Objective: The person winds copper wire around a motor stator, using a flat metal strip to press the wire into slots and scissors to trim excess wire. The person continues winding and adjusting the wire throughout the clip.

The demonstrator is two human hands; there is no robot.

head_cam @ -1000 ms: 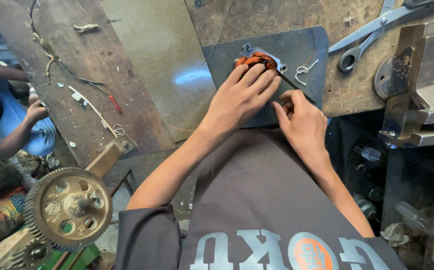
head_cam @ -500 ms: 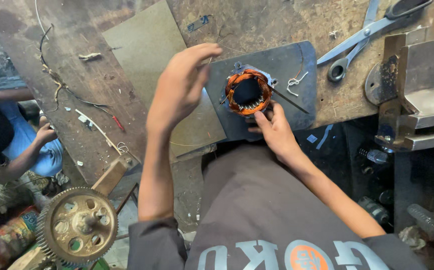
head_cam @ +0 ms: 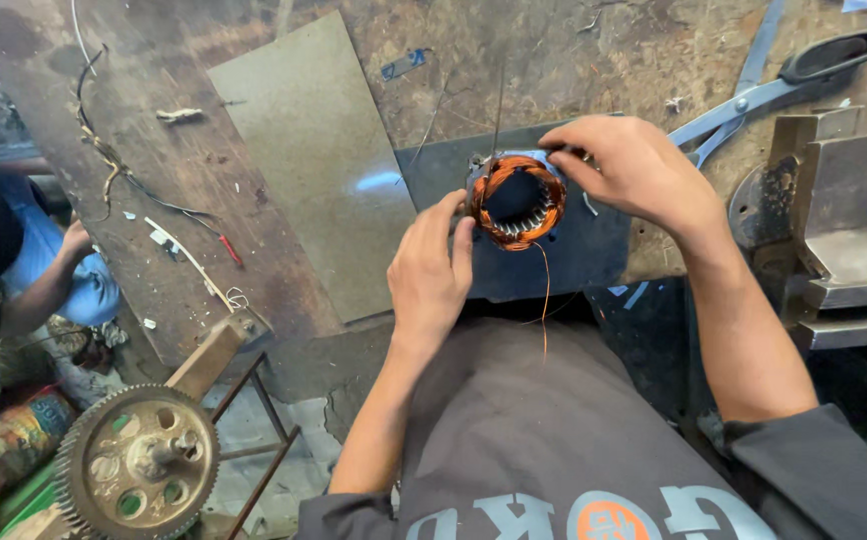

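While the stator [head_cam: 517,200] sits on a dark plate [head_cam: 594,255] on the counter [head_cam: 574,60], left hand [head_cam: 431,280] fingers [head_cam: 451,215] loosely touch its copper side; right hand [head_cam: 639,170] fingers curl over its far rim.

You are working in a repair workshop, at a scratched and stained workbench [head_cam: 594,60] (rough and full of marks). Large metal shears [head_cam: 774,90] lie on it, a heavy steel block [head_cam: 834,210] stands at your right, and a big toothed gear [head_cam: 139,462] sits below.
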